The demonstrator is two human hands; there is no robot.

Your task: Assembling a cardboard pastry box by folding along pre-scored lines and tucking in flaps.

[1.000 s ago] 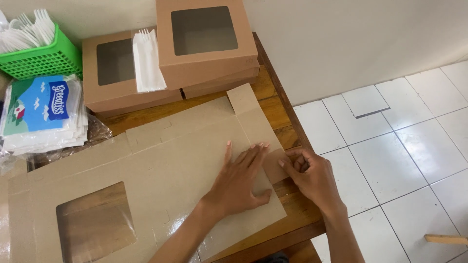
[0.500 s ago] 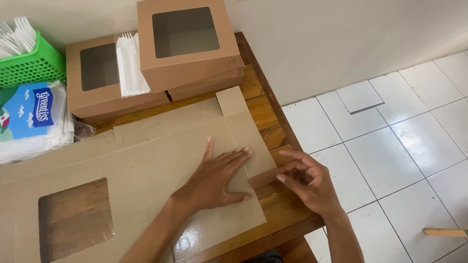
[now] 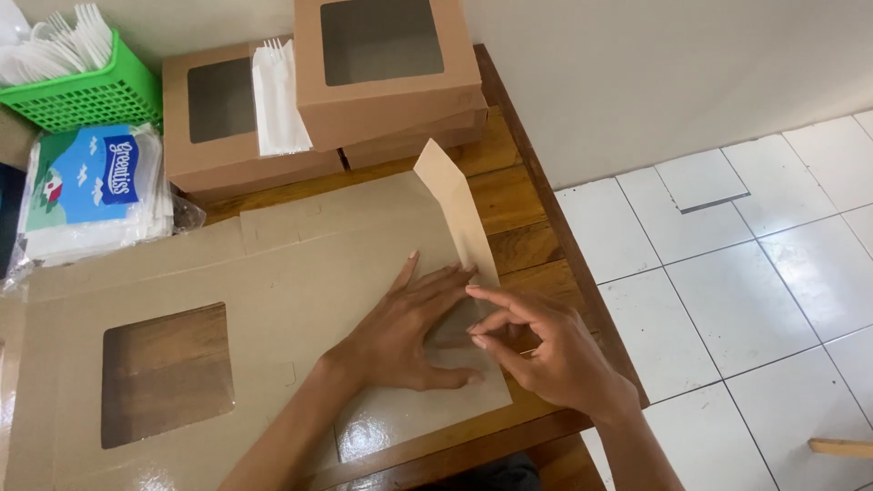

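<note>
Flat kraft box blank, matte brown card with glossy sheen near front edge and square window cutout, lies on wooden table. Left hand pressed flat on it, fingers spread, gripping nothing. Right hand pinches narrow side flap, lifting it upright along crease. Behind: two folded window boxes, green mesh basket.

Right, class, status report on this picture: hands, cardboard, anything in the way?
Left hand flat on the cardboard sheet. Right hand folding up the side flap at its crease. Assembled window boxes stand behind, apart from the flap.
</note>
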